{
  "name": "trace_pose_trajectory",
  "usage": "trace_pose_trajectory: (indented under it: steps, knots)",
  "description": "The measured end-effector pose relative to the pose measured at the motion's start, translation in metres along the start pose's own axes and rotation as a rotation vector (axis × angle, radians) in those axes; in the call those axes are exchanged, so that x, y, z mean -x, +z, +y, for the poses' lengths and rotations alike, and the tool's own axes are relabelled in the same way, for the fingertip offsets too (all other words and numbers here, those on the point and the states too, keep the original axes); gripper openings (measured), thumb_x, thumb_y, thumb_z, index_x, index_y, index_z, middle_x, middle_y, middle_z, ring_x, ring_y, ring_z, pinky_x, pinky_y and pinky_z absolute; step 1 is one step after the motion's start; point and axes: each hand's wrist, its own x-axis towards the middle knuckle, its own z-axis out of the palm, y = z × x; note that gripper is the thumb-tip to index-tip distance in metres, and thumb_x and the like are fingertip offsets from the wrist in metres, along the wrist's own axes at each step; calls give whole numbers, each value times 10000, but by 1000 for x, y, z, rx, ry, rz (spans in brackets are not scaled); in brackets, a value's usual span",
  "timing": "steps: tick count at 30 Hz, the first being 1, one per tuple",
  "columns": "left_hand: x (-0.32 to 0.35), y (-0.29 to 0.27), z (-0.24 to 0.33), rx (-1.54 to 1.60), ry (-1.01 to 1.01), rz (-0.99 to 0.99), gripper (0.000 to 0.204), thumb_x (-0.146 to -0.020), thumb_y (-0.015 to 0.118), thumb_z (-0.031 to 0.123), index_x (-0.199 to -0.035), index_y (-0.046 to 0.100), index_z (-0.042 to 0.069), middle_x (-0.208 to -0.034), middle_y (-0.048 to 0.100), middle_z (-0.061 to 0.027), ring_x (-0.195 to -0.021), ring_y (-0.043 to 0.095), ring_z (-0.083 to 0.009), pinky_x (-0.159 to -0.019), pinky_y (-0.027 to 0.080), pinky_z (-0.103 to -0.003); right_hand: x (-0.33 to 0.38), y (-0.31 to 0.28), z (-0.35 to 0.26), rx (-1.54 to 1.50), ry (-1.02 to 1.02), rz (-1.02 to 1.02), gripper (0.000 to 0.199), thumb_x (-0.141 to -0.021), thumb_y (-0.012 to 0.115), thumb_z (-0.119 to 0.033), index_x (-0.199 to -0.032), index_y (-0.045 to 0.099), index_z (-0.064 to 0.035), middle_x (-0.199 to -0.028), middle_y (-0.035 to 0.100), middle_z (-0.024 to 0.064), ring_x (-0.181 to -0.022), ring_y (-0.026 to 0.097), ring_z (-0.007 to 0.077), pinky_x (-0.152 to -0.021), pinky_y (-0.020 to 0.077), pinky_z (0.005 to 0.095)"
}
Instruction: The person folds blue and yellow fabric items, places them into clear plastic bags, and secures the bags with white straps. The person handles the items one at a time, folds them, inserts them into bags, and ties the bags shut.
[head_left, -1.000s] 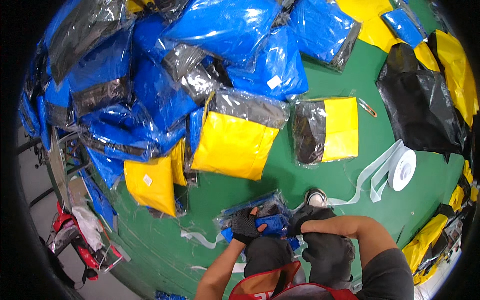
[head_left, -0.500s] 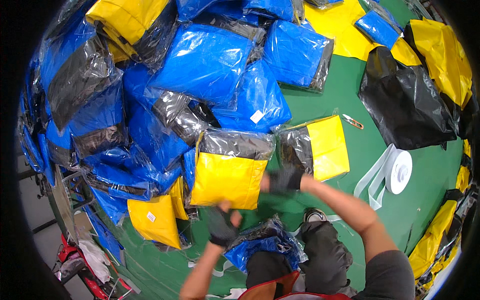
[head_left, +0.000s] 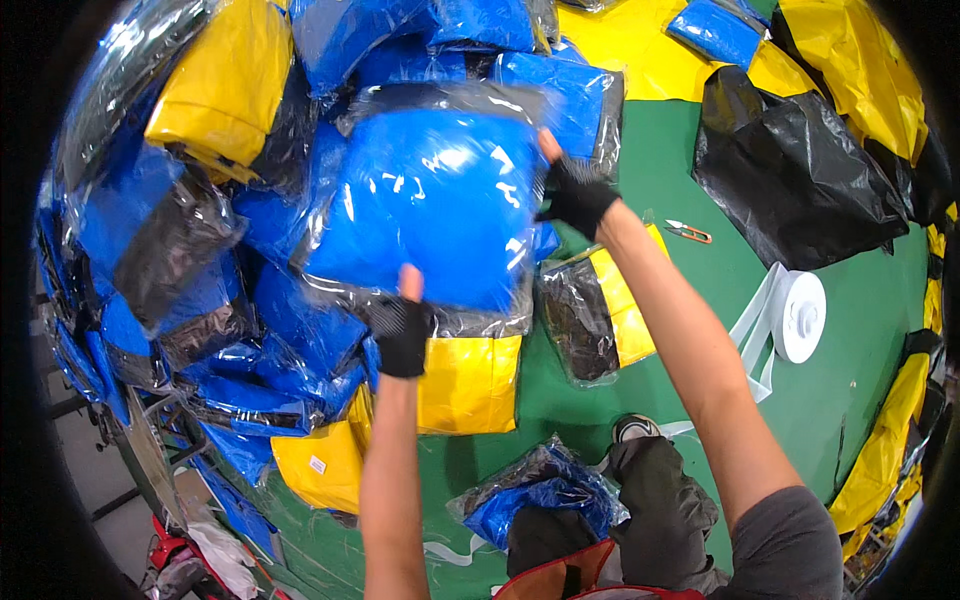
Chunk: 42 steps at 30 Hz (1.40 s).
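Note:
Between my hands is a blue folded packet (head_left: 440, 210) in a clear plastic bag, held above the heap and tilted. My left hand (head_left: 400, 335), in a black fingerless glove, grips its near edge with the thumb on top. On its right edge closes my right hand (head_left: 582, 195), gloved the same way; its fingers are partly hidden by the bag. Under the packet's near edge lies a yellow and dark grey packet (head_left: 470, 385), partly covered. Another yellow and dark packet (head_left: 580, 320) lies right of it on the green surface (head_left: 640, 150).
Several bagged blue packets (head_left: 290, 320) are heaped to the left. Small orange-handled thread snips (head_left: 690, 232), a black plastic sheet (head_left: 790, 165) and a white tape roll (head_left: 800, 318) lie to the right. A bagged blue packet (head_left: 540, 495) sits beside my legs.
My hands have left the yellow packet and moved up and away from me. They now hold the blue packet, lifted off the heap. The view has shifted slightly.

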Motion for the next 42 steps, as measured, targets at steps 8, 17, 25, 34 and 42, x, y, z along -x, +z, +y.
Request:
trace_pose_trajectory:
  steps: [8, 17, 25, 34, 42]
  knots:
    - [41, -67, -35, -1162, 446, -386, 342, -912, 475, 125, -1227, 509, 0, -1246, 542, -186, -1175, 499, -295, -1005, 374, -383, 3, -56, 28, 33, -116, -89, 608, -744, 772, -281, -1218, 514, 1, -1074, 631, 161, -962, 633, 241, -847, 532, 364]
    - [-81, 15, -41, 365, -396, -148, 594, -943, 445, 460, -1345, 395, 25, -1305, 490, -133, -1156, 485, -261, -999, 374, -363, -61, -26, 30, 527, -133, 77, 1017, -679, 733, -582, -1378, 320, 31, -1291, 495, 192, -1147, 513, 275, -998, 398, 387]
    - [4, 25, -83, 448, -442, -33, 600, -946, 415, 473, -1364, 373, 44, -1350, 445, -138, -1166, 469, -271, -1025, 347, -389, 35, -8, -22, 736, -163, -21, 820, -680, 739, -567, -1214, 529, 19, -1073, 629, 179, -941, 638, 248, -834, 519, 352]
    - [161, 96, -18, 947, -610, -143, 634, -941, 371, 506, -1384, 353, 53, -1359, 432, -157, -1184, 440, -284, -1053, 308, -408, 147, -146, 99, 802, 25, 482, 898, -750, 579, -686, -1243, 490, 59, -1146, 579, 226, -1074, 555, 295, -948, 420, 364]
    - [226, 57, 24, 354, -669, -321, 846, -791, 640, 131, -1474, 142, 86, -1453, 306, -136, -1307, 337, -261, -1071, 279, -382, 271, -78, 27, 893, -252, 70, 524, -853, 566, -169, -1357, 436, -114, -932, 558, 141, -828, 551, 251, -788, 443, 333]
